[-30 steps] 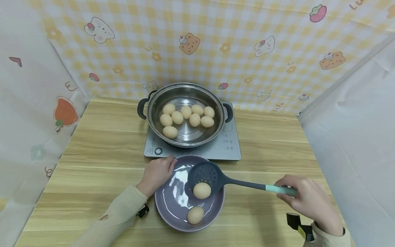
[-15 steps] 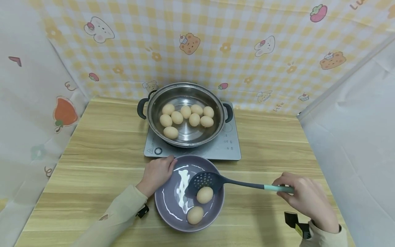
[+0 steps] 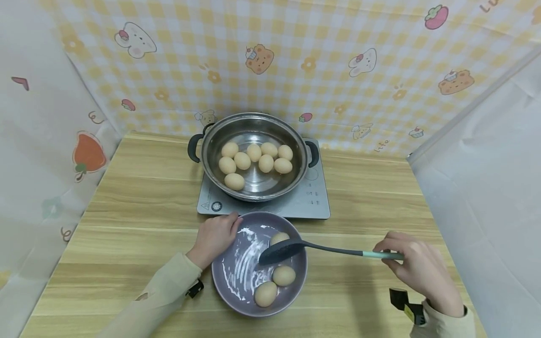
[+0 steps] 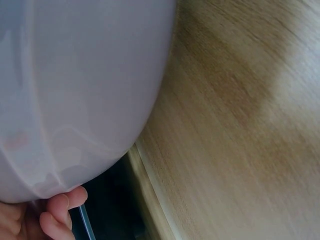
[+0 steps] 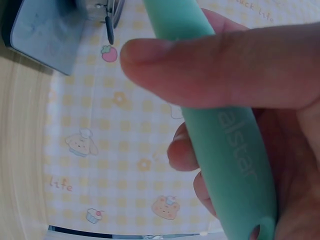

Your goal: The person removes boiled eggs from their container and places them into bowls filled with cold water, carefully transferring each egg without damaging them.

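My right hand (image 3: 418,270) grips the mint-green handle of a dark grey perforated skimmer (image 3: 281,251), thumb across it in the right wrist view, fingers curled round the handle (image 5: 220,135). The skimmer's head is tipped on its side inside a purple bowl (image 3: 230,277). Two eggs, one egg (image 3: 284,275) touching or nearly touching another egg (image 3: 266,294), lie below the skimmer; a third egg (image 3: 279,238) is partly hidden behind it. My left hand (image 3: 215,236) holds the bowl's upper left rim, with its fingers (image 4: 57,215) curled against the bowl in the left wrist view.
Behind the bowl, a steel pot (image 3: 258,188) with black handles holds several eggs (image 3: 242,160). It stands on a grey induction cooktop (image 3: 316,206). Patterned cloth (image 3: 291,70) lines the back of the wooden table (image 3: 139,188), with white sheets at both sides.
The skimmer has tipped over, and the egg on it has rolled off towards the bowl's near side. A third egg behind the skimmer has come into view. My left hand stays on the rim.
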`<action>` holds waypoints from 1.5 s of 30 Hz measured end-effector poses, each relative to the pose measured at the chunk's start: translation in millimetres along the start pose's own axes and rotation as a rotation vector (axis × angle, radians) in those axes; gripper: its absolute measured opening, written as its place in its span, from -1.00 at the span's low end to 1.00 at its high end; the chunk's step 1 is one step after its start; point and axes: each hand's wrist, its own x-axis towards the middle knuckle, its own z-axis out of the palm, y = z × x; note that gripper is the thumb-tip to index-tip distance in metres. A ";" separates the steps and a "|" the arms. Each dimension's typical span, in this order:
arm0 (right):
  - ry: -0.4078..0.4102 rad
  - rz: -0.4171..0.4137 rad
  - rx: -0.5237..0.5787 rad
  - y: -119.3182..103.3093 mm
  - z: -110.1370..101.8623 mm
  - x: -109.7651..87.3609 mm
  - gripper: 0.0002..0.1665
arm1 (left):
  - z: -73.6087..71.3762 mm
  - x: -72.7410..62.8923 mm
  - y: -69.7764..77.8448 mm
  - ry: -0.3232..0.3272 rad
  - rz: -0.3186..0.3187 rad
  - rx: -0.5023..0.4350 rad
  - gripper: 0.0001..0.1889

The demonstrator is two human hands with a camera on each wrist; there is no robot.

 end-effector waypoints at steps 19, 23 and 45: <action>0.084 0.003 0.197 1.7 5.1 26.8 -0.54 | 0.0 0.8 0.4 -0.020 -0.010 0.005 -0.74; 0.117 0.014 0.221 -6.7 19.0 41.2 -0.62 | -1.2 0.0 1.6 -0.011 -0.009 0.001 -0.75; 0.381 0.082 -0.057 -45.6 82.9 91.5 -0.72 | -0.3 -2.4 1.8 0.021 -0.003 0.011 -0.78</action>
